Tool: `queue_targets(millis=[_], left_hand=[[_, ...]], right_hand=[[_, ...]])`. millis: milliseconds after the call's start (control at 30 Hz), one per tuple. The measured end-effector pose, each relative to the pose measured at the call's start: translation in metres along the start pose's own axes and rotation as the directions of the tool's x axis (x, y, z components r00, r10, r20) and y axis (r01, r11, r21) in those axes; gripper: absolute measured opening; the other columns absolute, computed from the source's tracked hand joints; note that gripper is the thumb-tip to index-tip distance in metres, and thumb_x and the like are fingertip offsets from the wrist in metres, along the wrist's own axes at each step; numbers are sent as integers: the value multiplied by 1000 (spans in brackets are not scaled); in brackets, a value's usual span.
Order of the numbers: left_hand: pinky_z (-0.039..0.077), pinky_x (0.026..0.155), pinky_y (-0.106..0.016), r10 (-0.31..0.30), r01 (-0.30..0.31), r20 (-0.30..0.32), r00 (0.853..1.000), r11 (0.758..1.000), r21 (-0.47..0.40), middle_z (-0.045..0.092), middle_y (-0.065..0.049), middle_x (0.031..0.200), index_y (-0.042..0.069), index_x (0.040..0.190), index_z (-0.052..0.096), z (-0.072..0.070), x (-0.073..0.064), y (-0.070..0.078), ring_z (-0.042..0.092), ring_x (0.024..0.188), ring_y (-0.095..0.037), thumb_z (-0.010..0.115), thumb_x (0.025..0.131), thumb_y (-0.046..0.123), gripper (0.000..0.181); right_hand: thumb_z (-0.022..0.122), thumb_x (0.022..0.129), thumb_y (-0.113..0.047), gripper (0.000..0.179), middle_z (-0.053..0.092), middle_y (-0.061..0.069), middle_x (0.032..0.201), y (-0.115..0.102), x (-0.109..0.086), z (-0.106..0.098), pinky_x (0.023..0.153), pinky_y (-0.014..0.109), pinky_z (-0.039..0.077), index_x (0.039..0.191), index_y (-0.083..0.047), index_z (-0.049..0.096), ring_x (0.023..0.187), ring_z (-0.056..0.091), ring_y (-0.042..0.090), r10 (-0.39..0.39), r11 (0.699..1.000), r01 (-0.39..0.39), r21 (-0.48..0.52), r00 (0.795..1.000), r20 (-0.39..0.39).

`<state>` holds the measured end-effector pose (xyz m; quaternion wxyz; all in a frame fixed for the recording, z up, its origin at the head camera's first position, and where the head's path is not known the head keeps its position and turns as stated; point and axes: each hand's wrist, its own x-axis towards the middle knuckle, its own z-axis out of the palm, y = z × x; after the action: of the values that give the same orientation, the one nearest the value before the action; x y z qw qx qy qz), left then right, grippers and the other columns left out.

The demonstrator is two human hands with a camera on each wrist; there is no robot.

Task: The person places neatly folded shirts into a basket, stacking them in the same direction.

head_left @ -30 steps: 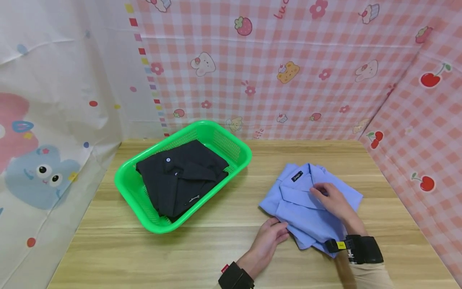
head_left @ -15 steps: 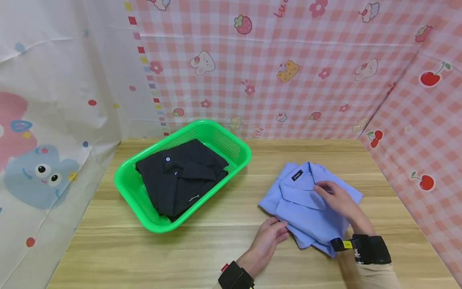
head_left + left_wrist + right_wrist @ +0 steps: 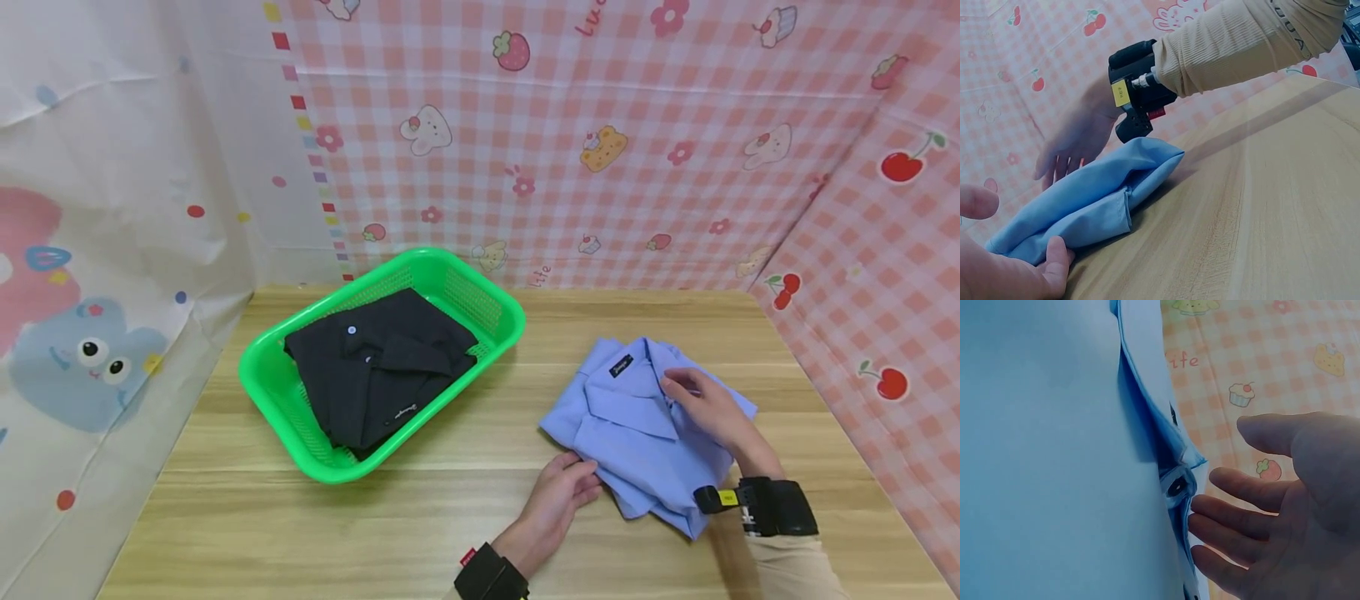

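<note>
A folded light-blue collared shirt (image 3: 633,462) lies on the wooden table at the right, its dark neck label (image 3: 621,366) facing up. At its lower-left edge rests my left hand (image 3: 551,504). In the left wrist view the fingers (image 3: 1055,265) touch the fold near the tabletop, while the thumb stays apart from the cloth. My right hand (image 3: 708,408) is over the right side of the shirt, beside the collar. Thumb and fingers stand apart in the right wrist view, with fingertips close to the shirt's front edge and a dark button (image 3: 1179,486).
On the left of the table (image 3: 420,533) stands a green plastic basket (image 3: 330,475) holding a folded black shirt (image 3: 397,367). A pink checked cloth (image 3: 555,100) hangs at the back and right, a white patterned one (image 3: 210,158) at the left.
My right hand has drawn back slightly to the right, away from the collar's middle. The left hand and both shirts stay in place.
</note>
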<state>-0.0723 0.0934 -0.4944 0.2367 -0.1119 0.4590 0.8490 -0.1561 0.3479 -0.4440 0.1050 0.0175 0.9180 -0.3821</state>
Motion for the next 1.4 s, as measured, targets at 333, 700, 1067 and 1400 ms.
queue_targets(millis=[333, 700, 1067, 1400], left_hand=[[53, 86, -26, -10, 10, -3, 1000, 1000, 1, 58, -6, 100, -19, 143, 34, 1, -1, 1, 58, 88, -13, 63, 95, 6, 61], [53, 89, -29, -12, 11, 23, 1000, 1000, 16, 59, -6, 102, -18, 144, 34, 0, -2, 0, 59, 90, -14, 62, 96, 8, 61], [54, 88, -28, -5, 5, 23, 1000, 1000, 9, 60, -7, 104, -18, 143, 35, -1, -2, -1, 60, 89, -13, 63, 95, 7, 60], [53, 89, -28, -3, 2, 43, 999, 1000, 17, 60, -5, 103, -15, 142, 38, -3, -1, 1, 60, 89, -12, 62, 96, 9, 57]], right_hand=[[46, 110, -42, 69, 39, 35, 153, 4, 12, -5, 112, 69, 34, 153, 11, 34, 141, 35, 54, -30, 1000, 30, 6, 999, -16], [44, 111, -42, 72, 35, 39, 152, 10, 17, -10, 112, 70, 33, 154, 13, 28, 141, 34, 57, -8, 1000, 8, 19, 999, -33], [45, 109, -45, 80, 23, 42, 157, 21, 24, -11, 114, 72, 28, 157, 13, 18, 143, 27, 60, 43, 999, -41, 21, 996, -73], [46, 105, -57, 95, 15, 43, 159, 28, 27, -14, 113, 76, 24, 159, 11, 7, 144, 20, 62, 145, 989, -145, 12, 989, 11]])
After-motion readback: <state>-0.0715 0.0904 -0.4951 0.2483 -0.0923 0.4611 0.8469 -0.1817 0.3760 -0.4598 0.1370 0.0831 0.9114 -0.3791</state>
